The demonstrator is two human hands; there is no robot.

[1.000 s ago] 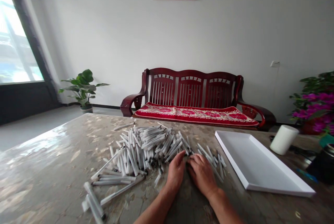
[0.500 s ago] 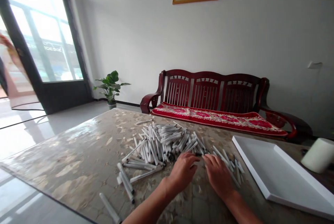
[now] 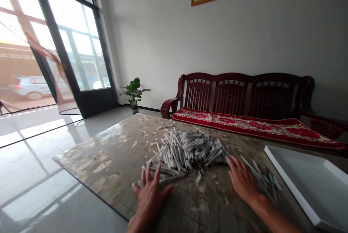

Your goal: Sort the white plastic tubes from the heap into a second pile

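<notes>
A heap of several white pens (image 3: 187, 149) lies on the brown marbled table (image 3: 114, 157). My left hand (image 3: 149, 196) lies flat and open near the table's front edge, fingers spread, its fingertips touching loose pens at the heap's near left side. My right hand (image 3: 241, 181) rests palm down with fingers stretched out, at the heap's right side, next to a small row of pens (image 3: 265, 180). Neither hand holds anything.
A white shallow tray (image 3: 307, 186) sits on the table at the right. Behind the table stands a dark red wooden bench (image 3: 244, 99) with a red cushion. A potted plant (image 3: 133, 93) and a glass door (image 3: 62, 51) are at the left.
The view has swung left. My left hand left the middle of the heap and slid left and toward me, opening flat by the table edge. My right hand spread open.
</notes>
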